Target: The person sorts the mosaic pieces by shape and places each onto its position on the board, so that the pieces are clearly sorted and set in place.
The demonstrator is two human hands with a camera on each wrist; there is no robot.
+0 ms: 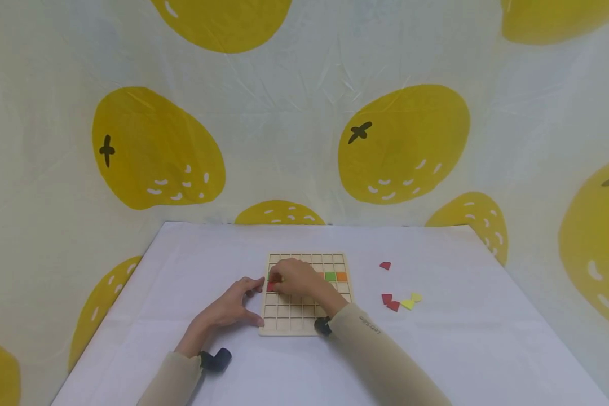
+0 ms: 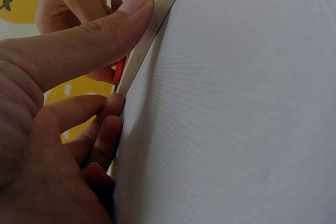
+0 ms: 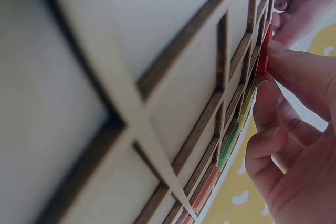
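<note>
A wooden grid board (image 1: 282, 325) lies flat on the table, with coloured tiles set along one row. My right hand (image 1: 298, 279) reaches over the board from the right. Its thumb and finger pinch a red piece (image 3: 264, 53) at a cell by the left edge, just below the tile row. Along the board's left side, my left hand (image 1: 226, 307) rests its thumb and fingertips against the edge. Green (image 1: 330, 276) and orange (image 1: 341, 276) tiles end the row at the right; the hand hides its middle from the head view.
To the right of the board lie a lone red wedge (image 1: 385, 265), two more red wedges (image 1: 387, 298) and two yellow wedges (image 1: 407, 304). The table has a white cover (image 1: 462, 349). Behind it hangs a curtain (image 1: 284, 141) printed with yellow fruit.
</note>
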